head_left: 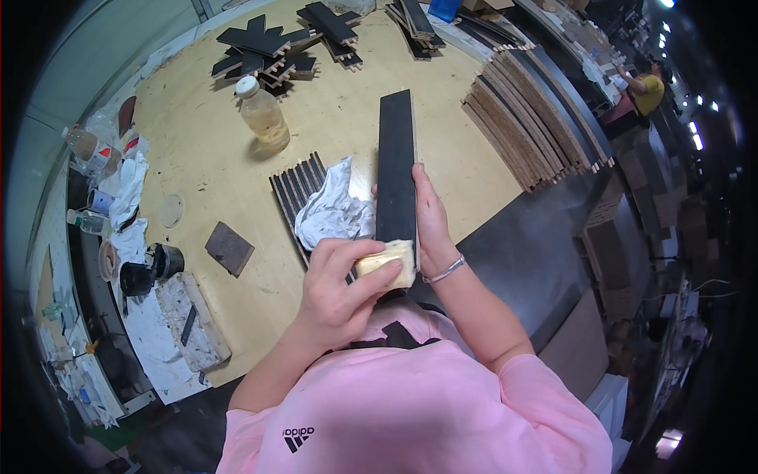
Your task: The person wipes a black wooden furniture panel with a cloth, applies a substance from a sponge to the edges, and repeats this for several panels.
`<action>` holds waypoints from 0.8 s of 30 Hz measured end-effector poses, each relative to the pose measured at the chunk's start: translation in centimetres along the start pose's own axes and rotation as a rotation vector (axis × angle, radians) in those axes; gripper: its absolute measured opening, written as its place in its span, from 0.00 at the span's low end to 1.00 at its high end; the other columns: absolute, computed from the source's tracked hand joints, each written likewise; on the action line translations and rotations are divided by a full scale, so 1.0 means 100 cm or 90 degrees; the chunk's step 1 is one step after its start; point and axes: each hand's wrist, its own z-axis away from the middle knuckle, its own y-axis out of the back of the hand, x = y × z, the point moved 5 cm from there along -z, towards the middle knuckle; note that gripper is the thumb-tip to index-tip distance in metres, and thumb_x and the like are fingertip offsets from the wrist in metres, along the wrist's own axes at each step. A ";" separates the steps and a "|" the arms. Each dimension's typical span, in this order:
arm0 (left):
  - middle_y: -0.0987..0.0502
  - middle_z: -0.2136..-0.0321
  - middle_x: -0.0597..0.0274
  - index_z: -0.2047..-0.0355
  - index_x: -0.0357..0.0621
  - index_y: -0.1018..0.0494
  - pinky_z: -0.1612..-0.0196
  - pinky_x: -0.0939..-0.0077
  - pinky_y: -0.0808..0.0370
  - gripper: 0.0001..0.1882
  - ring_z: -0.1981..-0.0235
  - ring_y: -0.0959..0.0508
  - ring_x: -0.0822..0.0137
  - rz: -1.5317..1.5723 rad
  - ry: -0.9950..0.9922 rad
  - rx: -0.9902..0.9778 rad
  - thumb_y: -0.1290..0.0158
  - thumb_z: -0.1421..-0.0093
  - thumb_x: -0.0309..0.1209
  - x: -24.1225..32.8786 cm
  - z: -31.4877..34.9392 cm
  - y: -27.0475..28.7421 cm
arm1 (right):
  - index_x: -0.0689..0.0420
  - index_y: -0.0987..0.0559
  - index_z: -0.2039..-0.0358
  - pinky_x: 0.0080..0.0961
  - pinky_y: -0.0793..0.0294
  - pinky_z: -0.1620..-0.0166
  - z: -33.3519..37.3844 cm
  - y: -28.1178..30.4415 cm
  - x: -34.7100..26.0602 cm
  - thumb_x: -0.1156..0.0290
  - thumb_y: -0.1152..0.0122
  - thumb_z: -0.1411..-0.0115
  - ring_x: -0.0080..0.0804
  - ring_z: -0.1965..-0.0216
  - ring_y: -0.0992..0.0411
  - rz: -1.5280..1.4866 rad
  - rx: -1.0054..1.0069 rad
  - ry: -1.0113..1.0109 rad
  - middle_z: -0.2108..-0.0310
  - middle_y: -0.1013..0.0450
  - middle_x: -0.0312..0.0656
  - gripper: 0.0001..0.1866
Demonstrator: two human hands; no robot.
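My right hand (433, 217), with a silver bracelet at the wrist, grips a long black board (395, 158) along its right edge. The board stands out lengthwise in front of me. Pinched in my left hand (335, 288) is a pale yellow sponge (391, 265), which rests against the board's near end. Just left of the board lies a crumpled white cloth (335, 207), partly over a row of dark narrow strips (298, 186). The fingers of my right hand behind the board are mostly hidden.
A bottle of yellowish liquid (264, 118) stands on the table (332, 118). Dark boards (257, 47) lie piled at the far side; curved panels (529, 118) are stacked right. A dark square block (230, 249) and black cups (150, 268) sit left. Another person (649, 93) is far right.
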 end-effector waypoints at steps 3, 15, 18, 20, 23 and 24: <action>0.24 0.58 0.55 0.60 0.48 0.19 0.59 0.63 0.30 0.24 0.61 0.27 0.54 -0.026 0.013 -0.020 0.38 0.61 0.18 -0.018 0.013 0.004 | 0.61 0.24 0.63 0.21 0.25 0.74 -0.003 0.010 -0.003 0.47 0.59 0.30 0.24 0.77 0.27 0.050 -0.028 0.005 0.73 0.24 0.41 0.27; 0.24 0.59 0.57 0.61 0.47 0.19 0.58 0.63 0.29 0.21 0.60 0.28 0.54 -0.056 0.078 -0.017 0.39 0.59 0.19 -0.034 0.024 0.013 | 0.61 0.25 0.57 0.24 0.23 0.71 -0.013 0.026 0.003 0.48 0.60 0.30 0.27 0.74 0.25 -0.035 -0.117 -0.051 0.70 0.24 0.44 0.27; 0.24 0.57 0.55 0.60 0.43 0.20 0.53 0.66 0.30 0.25 0.57 0.27 0.56 -0.017 0.154 0.043 0.41 0.64 0.16 -0.039 0.021 0.027 | 0.63 0.26 0.55 0.25 0.21 0.66 0.004 0.011 -0.001 0.52 0.62 0.29 0.29 0.69 0.23 -0.033 -0.185 -0.070 0.65 0.23 0.46 0.26; 0.24 0.57 0.55 0.60 0.43 0.20 0.52 0.67 0.30 0.25 0.56 0.28 0.56 -0.025 0.155 0.072 0.41 0.63 0.16 -0.042 0.015 0.035 | 0.66 0.28 0.50 0.31 0.21 0.54 0.017 0.010 0.003 0.54 0.63 0.30 0.35 0.61 0.23 -0.008 -0.220 -0.101 0.57 0.24 0.51 0.26; 0.24 0.56 0.54 0.58 0.42 0.21 0.51 0.67 0.31 0.25 0.55 0.28 0.57 -0.037 0.143 0.107 0.41 0.62 0.16 -0.048 0.005 0.045 | 0.66 0.28 0.49 0.28 0.23 0.54 0.038 0.027 0.003 0.56 0.60 0.31 0.32 0.60 0.23 0.173 -0.243 -0.086 0.57 0.23 0.50 0.25; 0.24 0.56 0.54 0.58 0.42 0.21 0.51 0.67 0.31 0.25 0.55 0.28 0.57 -0.035 0.143 0.114 0.41 0.61 0.16 -0.050 0.002 0.048 | 0.66 0.28 0.49 0.28 0.23 0.54 0.043 0.032 0.004 0.56 0.60 0.31 0.32 0.60 0.23 0.173 -0.253 -0.088 0.57 0.23 0.50 0.25</action>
